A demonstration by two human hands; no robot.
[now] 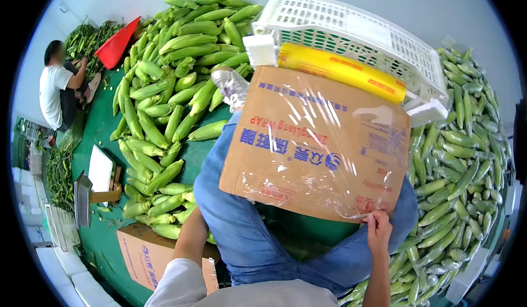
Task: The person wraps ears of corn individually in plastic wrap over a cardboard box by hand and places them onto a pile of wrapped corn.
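Observation:
A flat brown cardboard sheet (307, 137) with printed lettering lies tilted across my jeans-clad legs. Clear plastic wrap (280, 170) stretches over it and catches the light. At its near right corner my right hand (379, 229) pinches the edge of this wrap, fingers closed. Beyond the cardboard's far edge, a yellow roll of wrap (340, 72) lies crosswise between white end blocks. My left forearm reaches down beside my left leg, close to the heap of corn in green husks (159, 181); the leg hides the hand itself.
A white plastic crate (357, 24) stands behind the roll. Wrapped corn (455, 164) is heaped on the right. On the left are a scale (99, 183), a cardboard box (137, 257) and a red scoop-like object (118, 43). Another person (57, 87) sits at the far left beside greens.

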